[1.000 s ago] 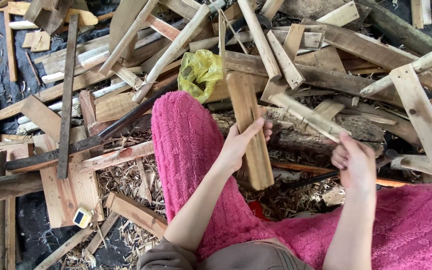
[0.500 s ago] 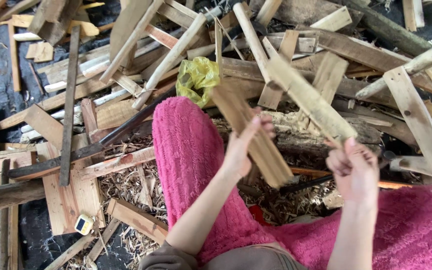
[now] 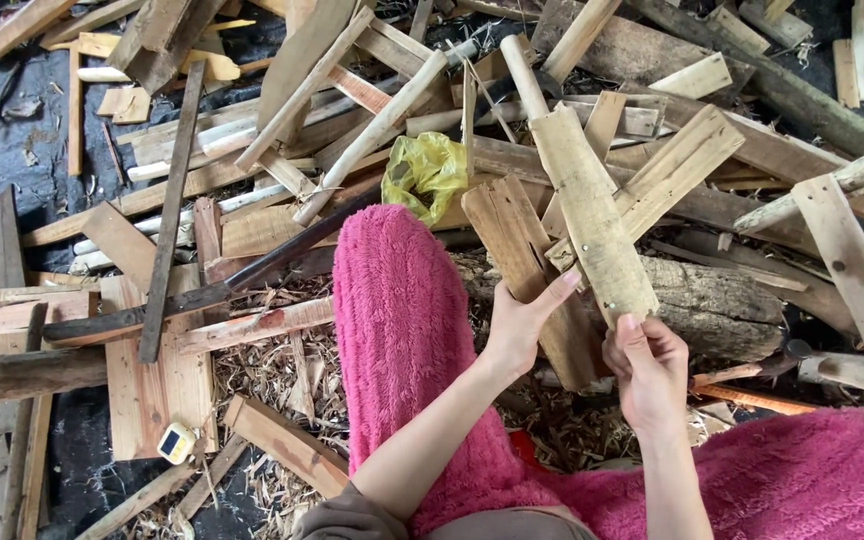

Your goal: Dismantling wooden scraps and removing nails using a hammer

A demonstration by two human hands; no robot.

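My left hand (image 3: 524,322) grips a flat brown wooden board (image 3: 522,262) that stands tilted in front of my knee. Beside it, my right hand (image 3: 646,362) pinches the lower end of a pale split plank (image 3: 592,215), which points up and to the left. The two pieces almost touch. My legs in fuzzy pink trousers (image 3: 402,320) fill the lower middle and right. A thick log (image 3: 712,305) lies just behind both hands.
Scrap boards, slats and poles are piled all around. A crumpled yellow plastic bag (image 3: 427,172) sits beyond my knee. A long dark slat (image 3: 212,290) lies to the left. Wood shavings cover the ground, and a small yellow tape measure (image 3: 175,442) lies at lower left.
My right hand has swung the pale plank from lying low and sideways to nearly upright, close beside the brown board. My left hand has tilted its board to the left.
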